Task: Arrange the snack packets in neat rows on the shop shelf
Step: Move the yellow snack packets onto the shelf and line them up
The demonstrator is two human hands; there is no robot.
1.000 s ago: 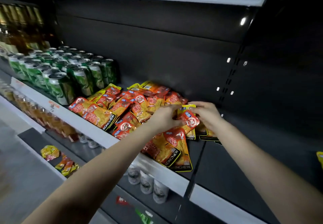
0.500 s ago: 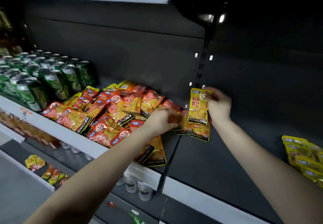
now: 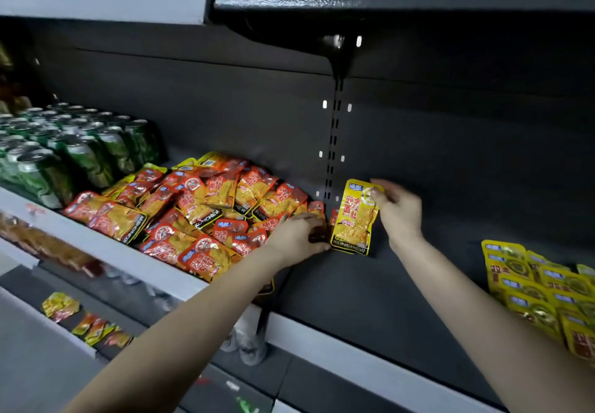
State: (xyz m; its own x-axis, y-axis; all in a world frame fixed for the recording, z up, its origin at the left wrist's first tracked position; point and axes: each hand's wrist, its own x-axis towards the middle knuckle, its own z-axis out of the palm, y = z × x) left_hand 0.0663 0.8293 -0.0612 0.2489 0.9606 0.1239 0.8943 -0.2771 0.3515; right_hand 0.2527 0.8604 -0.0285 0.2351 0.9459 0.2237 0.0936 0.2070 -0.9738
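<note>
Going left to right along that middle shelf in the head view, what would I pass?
Green cans, pile of red-orange snack packets, left hand, yellow packet, right hand pinching it, rows of yellow packets.

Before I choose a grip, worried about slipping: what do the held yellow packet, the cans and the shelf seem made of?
Yellow packet: seemingly glossy plastic or foil film; glare and crinkles. Cans: likely aluminium; shiny silver tops, printed green sides. Shelf: probably painted metal; matte dark, slotted upright.
</note>
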